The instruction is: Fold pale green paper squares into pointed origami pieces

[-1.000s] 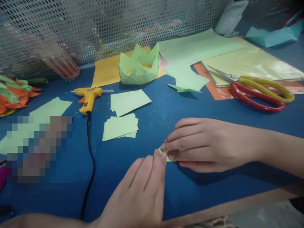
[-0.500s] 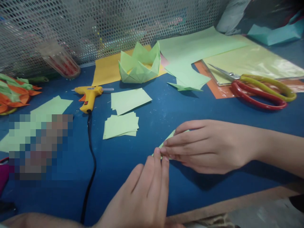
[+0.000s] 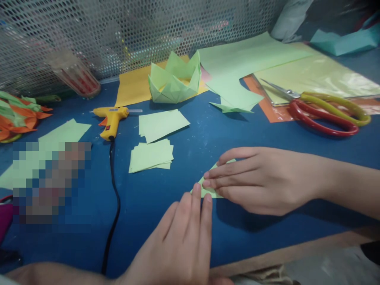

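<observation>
One green paper (image 3: 215, 194) on one blue table (image 3: 234, 245)

Left hand (image 3: 178, 237), flat with fingers extended, touches the paper's left corner; right hand (image 3: 261, 180), fingers likewise straight, covers much of it; farther left, two groups of green slips (image 3: 152, 158) and one glue gun (image 3: 112, 118); behind, one crown-shaped fold (image 3: 175, 94); rightward, one pair of scissors (image 3: 297, 105)

Small paper on the table (image 3: 160, 198), front middle: small paper (image 3: 212, 193), left hand (image 3: 178, 237) at its left corner, right hand (image 3: 255, 178) over its right part. Left of it, two paper stacks (image 3: 151, 156), one behind the other. Glue gun (image 3: 111, 118) left of stacks. Paper crown (image 3: 175, 93) behind them, mesh (image 3: 178, 23) behind that. Scissors (image 3: 322, 99) behind right hand, blades on paper packet (image 3: 314, 75).
</observation>
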Available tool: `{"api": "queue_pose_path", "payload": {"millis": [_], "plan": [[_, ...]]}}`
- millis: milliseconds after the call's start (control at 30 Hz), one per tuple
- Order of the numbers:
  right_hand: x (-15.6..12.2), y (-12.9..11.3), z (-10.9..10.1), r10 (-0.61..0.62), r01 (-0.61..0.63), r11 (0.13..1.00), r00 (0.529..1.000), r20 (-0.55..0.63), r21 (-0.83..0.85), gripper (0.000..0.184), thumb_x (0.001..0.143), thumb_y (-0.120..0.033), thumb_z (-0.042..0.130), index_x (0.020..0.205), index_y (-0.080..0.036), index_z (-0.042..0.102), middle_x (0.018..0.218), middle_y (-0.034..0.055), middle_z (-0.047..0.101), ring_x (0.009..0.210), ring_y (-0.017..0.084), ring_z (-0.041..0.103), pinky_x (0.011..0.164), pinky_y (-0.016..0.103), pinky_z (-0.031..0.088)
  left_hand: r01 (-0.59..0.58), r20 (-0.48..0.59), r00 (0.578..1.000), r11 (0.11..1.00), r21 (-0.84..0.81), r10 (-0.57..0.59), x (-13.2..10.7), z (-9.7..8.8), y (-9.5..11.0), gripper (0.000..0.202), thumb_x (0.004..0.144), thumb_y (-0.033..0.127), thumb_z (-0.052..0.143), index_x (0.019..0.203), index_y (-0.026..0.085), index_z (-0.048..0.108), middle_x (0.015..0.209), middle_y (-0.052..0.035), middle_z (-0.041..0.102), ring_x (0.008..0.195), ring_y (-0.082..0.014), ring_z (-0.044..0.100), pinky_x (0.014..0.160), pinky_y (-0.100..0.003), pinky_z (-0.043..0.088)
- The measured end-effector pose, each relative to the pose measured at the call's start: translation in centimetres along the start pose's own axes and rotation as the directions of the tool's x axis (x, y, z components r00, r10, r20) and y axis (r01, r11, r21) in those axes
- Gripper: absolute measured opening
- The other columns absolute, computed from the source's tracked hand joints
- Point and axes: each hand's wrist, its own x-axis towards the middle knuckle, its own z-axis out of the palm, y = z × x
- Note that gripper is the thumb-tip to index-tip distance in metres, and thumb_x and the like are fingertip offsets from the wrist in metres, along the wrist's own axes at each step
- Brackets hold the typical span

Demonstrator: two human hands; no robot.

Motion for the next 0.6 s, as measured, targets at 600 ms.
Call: {"api": "queue_pose_path", "payload": {"millis": [600], "plan": [[0.06,-0.15,0.11,-0.038,0.038,0.999,0.999,-0.019,0.007,0.035,0.098,-0.01,0.036,0.084,-0.01,0.069,0.095,0.0125,0.074,0.099,0.018,0.066,0.098,0.033,0.048,-0.027,0.045,0.999,0.999,-0.03,0.028,-0.26,-0.47,-0.33,0.044,0.094,0.02,0.033,0.123,-0.002,0.057,0.118,-0.0172,0.067,0.109,-0.0251,0.062,0.095,-0.033,0.041]]}}
